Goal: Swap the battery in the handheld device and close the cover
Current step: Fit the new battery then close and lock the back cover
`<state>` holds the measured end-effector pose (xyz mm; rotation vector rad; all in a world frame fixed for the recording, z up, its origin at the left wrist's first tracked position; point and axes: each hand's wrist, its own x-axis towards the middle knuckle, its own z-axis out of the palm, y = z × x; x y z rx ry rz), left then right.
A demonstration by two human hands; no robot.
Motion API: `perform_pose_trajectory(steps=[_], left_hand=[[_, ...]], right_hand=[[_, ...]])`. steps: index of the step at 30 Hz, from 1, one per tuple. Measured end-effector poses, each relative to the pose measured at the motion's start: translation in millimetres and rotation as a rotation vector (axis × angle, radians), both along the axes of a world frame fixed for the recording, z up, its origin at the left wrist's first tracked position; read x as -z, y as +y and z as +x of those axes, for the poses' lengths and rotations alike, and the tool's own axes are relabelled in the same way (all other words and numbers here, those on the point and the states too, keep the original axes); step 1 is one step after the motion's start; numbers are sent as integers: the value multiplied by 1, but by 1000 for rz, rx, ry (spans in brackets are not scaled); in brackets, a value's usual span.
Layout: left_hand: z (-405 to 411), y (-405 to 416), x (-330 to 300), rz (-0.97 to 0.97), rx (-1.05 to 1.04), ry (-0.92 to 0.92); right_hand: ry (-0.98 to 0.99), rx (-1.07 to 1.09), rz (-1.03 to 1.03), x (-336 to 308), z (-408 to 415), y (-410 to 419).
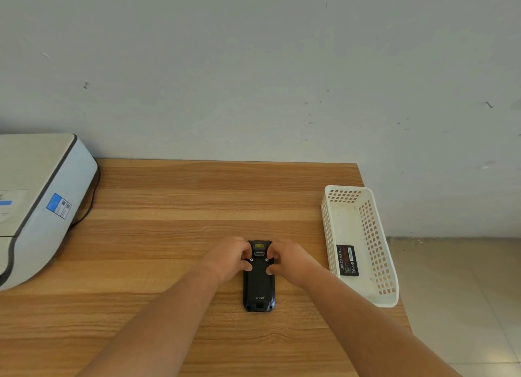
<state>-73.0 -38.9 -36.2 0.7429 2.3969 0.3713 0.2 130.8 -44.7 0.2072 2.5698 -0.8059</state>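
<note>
1. Fingertips (247,267) of both hands are pressing on the far half of a black handheld device (258,285) lying back-up on a wooden table (169,207) — neither hand is lifting it.
2. On the device's left edge, the left hand (229,258) is curling partly closed, its thumb on the back cover (258,278) and its other fingers bent near the left screw; it is touching, not wrapping, the body.
3. Mirroring it, the right hand (291,259) is resting on the right edge, thumb on the cover, fingers bent beside the right screw, likewise half-closed and pinching only the device's edge.
4. Between the two hands, the scanner window and a small latch are showing at the far end.
5. Running straight away from the person, the device's long axis is pointing its scanner end at the wall (253,66) and its logo end toward the camera.
6. Sitting at the table's right edge, a white perforated basket (377,264) is holding a black battery (347,260) flat on its floor — well apart from the device.
7. Occupying the table's left side, a grey-white printer (42,196) is trailing a dark cable (90,201) behind it.
</note>
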Motion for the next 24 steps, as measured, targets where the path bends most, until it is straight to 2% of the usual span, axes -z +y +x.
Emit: perform_pose_trajectory(steps=[12, 21, 24], left_hand=[[-13, 24, -8, -236, 10, -91], [2, 16, -6, -99, -140, -65], [10, 11, -6, -51, -243, -120]], right_hand=[[-72, 11, 7, -1, -5, 0], [-95, 31, 29, -4, -6, -4], [-112, 5, 55, -8, -8, -5]])
